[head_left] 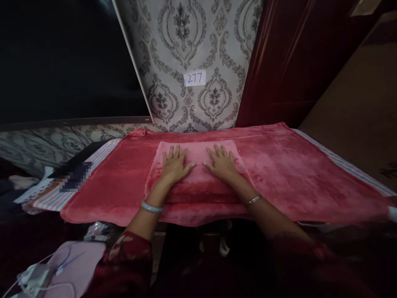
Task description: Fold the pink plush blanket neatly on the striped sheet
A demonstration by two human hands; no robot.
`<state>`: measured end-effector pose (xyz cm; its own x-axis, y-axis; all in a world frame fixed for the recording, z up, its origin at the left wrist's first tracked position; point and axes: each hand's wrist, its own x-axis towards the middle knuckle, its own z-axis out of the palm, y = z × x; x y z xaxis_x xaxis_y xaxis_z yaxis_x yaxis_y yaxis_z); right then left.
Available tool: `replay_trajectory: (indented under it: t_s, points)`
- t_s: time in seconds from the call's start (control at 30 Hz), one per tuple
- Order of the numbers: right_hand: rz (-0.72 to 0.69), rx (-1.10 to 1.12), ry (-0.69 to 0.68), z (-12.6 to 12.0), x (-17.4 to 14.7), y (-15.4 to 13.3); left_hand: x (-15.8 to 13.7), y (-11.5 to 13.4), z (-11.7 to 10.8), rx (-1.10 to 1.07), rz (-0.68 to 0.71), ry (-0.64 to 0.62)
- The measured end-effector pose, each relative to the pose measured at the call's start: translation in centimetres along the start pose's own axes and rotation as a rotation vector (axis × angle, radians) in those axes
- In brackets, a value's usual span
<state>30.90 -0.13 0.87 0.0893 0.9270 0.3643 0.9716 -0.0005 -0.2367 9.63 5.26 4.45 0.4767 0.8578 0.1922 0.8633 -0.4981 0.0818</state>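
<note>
A folded pink-red plush cloth (198, 178) lies in front of me on a larger red plush blanket (279, 174) that covers the table. My left hand (174, 164) rests flat on the left half of the folded cloth, fingers spread. On the right half, my right hand (221, 162) is pressed down the same way, palm down. The two thumbs point toward each other with a gap between them. Neither hand grips anything. A pale bangle (151, 207) circles the left wrist, and a thin silver bracelet (254, 200) is on the right one.
A large dark screen (68, 62) stands at the back left. The patterned wall bears a paper label (194, 78) reading 277. A cardboard box (356, 103) is at the right. A striped cloth (105, 151) shows under the blanket. A power strip with cables (35, 277) lies lower left.
</note>
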Motion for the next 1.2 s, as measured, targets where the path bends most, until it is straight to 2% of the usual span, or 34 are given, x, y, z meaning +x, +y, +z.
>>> replay_trajectory:
  t_s: [0.1,0.2,0.33,0.5,0.63,0.8,0.93,1.0,1.1,1.2]
  points:
    - [0.026,-0.075,-0.060,2.2,-0.8,0.3,0.0,0.5,2.5,0.032,-0.034,-0.104]
    - [0.020,-0.063,-0.047,3.7,-1.7,1.3,-0.5,0.0,4.5,0.028,-0.046,-0.113]
    - [0.018,-0.034,-0.054,4.2,-1.6,1.8,-0.5,-0.2,5.4,0.038,-0.037,-0.112]
    - [0.019,-0.032,-0.108,3.3,-0.9,1.5,-0.2,-0.1,4.4,0.047,-0.030,-0.119]
    - [-0.028,-0.035,-0.161,1.8,-2.6,3.4,-1.7,-1.6,2.6,0.093,-0.035,-0.118]
    - [0.019,0.016,-0.080,1.7,-7.2,7.7,-4.3,-4.2,2.4,0.056,-0.133,-0.103]
    - [0.024,0.139,-0.017,2.5,-8.6,9.4,-4.5,-4.7,2.7,0.013,-0.140,-0.143]
    - [0.039,0.138,0.004,2.2,-8.7,9.2,-4.6,-4.5,2.5,0.023,-0.130,-0.122]
    - [0.056,0.089,0.067,0.7,-9.3,7.7,-5.7,-3.6,1.9,0.033,-0.063,0.006]
    - [-0.100,0.081,0.111,-0.8,-10.3,5.1,-7.5,-1.6,1.8,-0.016,0.173,0.055]
